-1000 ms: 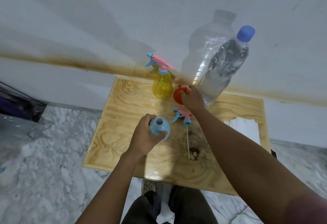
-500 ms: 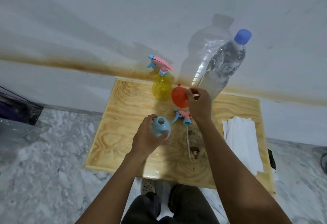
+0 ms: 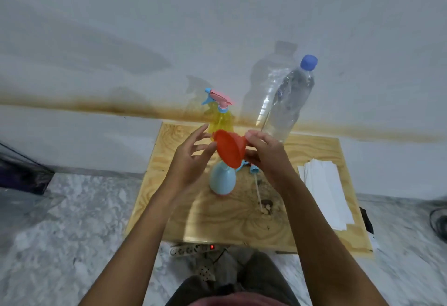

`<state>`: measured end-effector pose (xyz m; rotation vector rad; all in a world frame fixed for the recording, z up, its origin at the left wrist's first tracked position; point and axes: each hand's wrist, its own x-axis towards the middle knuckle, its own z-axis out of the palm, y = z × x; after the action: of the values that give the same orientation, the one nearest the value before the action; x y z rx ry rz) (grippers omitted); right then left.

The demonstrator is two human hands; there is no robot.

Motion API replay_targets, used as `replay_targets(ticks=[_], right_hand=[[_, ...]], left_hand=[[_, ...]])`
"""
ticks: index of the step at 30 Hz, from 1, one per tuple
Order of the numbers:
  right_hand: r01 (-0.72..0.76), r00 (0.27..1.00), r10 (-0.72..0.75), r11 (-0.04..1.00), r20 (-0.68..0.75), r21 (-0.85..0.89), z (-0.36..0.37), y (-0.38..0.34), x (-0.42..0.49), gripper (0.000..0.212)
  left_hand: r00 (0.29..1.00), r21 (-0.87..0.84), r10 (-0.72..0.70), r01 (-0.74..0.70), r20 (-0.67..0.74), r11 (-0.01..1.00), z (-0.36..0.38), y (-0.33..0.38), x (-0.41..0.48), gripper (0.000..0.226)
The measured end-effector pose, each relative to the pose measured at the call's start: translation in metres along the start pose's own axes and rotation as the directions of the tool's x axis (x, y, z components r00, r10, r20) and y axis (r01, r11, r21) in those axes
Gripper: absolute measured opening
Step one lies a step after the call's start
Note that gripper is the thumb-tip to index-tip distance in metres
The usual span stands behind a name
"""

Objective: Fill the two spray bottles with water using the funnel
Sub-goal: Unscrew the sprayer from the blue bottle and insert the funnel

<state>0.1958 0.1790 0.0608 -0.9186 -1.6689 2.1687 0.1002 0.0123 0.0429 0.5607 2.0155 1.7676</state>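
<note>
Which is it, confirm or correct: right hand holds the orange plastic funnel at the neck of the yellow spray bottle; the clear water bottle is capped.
Wrong bottle. The head view shows the right hand holding the orange plastic funnel at the neck of the light blue plastic spray bottle, not the yellow spray bottle. The clear water bottle is capped.

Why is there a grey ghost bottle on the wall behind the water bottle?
Head view: that is the shadow of the clear plastic water bottle with the blue cap, cast on the white wall; the yellow spray bottle throws a fainter one; the left hand looks blurred.
</note>
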Motion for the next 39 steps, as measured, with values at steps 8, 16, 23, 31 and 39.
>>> replay_targets(ticks=[8,16,23,31,39], right_hand=[[-0.063,0.997,0.063,0.998,0.054,0.009,0.02,0.004,-0.016,0.036],[0.14,0.987,-0.11,0.948,0.121,-0.287,0.006,0.016,-0.024,0.033],[0.101,0.995,-0.101,0.934,0.019,-0.343,0.009,0.036,-0.009,0.03],[0.054,0.998,-0.06,0.906,-0.002,-0.419,0.011,0.046,0.002,0.032],[0.138,0.986,-0.163,0.908,-0.031,-0.395,0.01,0.027,-0.001,0.025]], left_hand=[[0.998,-0.039,0.027,-0.029,-0.06,0.999,-0.014,0.02,-0.003,0.014],[0.991,0.116,-0.071,0.084,-0.111,0.99,-0.007,0.001,0.002,0.014],[0.99,0.165,-0.087,0.105,-0.114,0.981,0.002,-0.014,0.008,0.024],[0.988,0.24,-0.111,0.134,-0.107,0.961,0.004,-0.025,0.012,0.025],[0.99,0.181,-0.067,0.088,-0.122,0.979,0.005,-0.009,0.017,0.019]])
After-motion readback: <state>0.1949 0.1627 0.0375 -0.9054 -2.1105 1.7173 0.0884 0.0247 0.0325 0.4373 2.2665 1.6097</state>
